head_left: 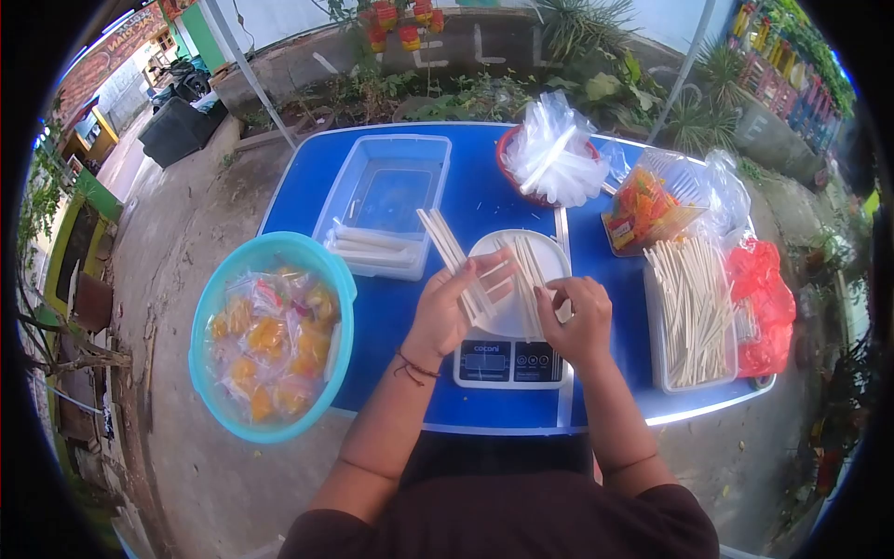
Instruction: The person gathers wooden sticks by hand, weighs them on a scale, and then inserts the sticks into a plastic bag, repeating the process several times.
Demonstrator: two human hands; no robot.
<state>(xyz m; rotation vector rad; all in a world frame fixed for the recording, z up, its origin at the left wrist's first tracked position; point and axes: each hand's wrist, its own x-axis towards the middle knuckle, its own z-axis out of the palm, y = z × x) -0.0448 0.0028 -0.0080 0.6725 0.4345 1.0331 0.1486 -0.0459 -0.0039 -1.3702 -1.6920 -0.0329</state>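
Observation:
My left hand [453,303] is closed round a bundle of thin pale sticks [443,237], which tilts up to the left; something clear, perhaps a plastic bag, shows around its lower end. My right hand [579,320] pinches a second group of pale sticks [528,270] near its lower end. Both hands are above a kitchen scale [512,373] with a round white plate [497,244]. To the right, a clear container [656,347] is packed with similar sticks. At the left, another clear container [436,177] has several wrapped white bundles [372,246] at its near end.
A turquoise basin [345,289] of bagged yellow-orange food stands at the table's left. Behind the scale, clear bags [557,154] fill a red bowl [506,144]. Orange packets sit in a clear box [643,210], and a red plastic bag [765,303] lies at the blue table's [475,172] right edge.

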